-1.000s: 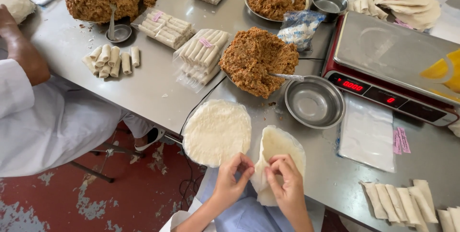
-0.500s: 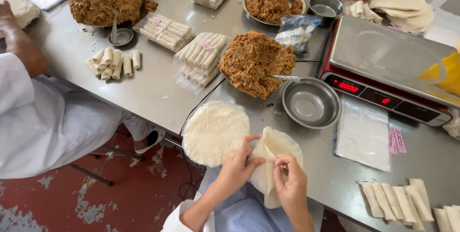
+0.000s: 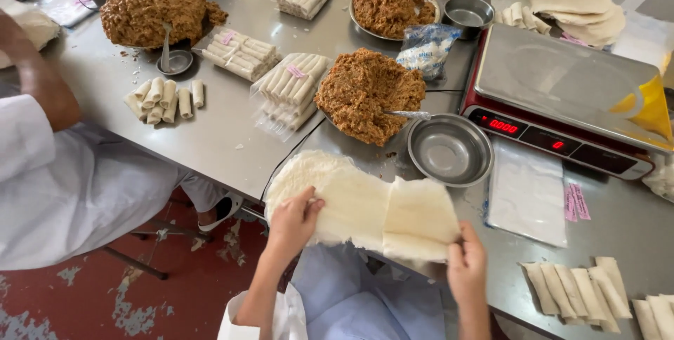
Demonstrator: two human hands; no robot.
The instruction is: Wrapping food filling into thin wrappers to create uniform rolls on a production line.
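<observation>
Left hand (image 3: 293, 219): fingers pinched on wrapper stack (image 3: 309, 178) | right hand (image 3: 467, 266): pinching peeled wrapper (image 3: 420, 217), stretched between hands | technique: peel slowly, evenly, avoiding tears | bowl (image 3: 450, 150) beyond right hand.

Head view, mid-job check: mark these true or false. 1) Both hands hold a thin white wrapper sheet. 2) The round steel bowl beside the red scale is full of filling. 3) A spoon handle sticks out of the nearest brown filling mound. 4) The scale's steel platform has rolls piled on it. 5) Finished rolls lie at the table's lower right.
1) True: the left hand and right hand pinch the thin white wrapper sheet.
2) False: the round steel bowl is empty.
3) True: a spoon handle pokes from the brown filling mound.
4) False: the red scale has a bare platform.
5) True: pale finished rolls lie there.
</observation>
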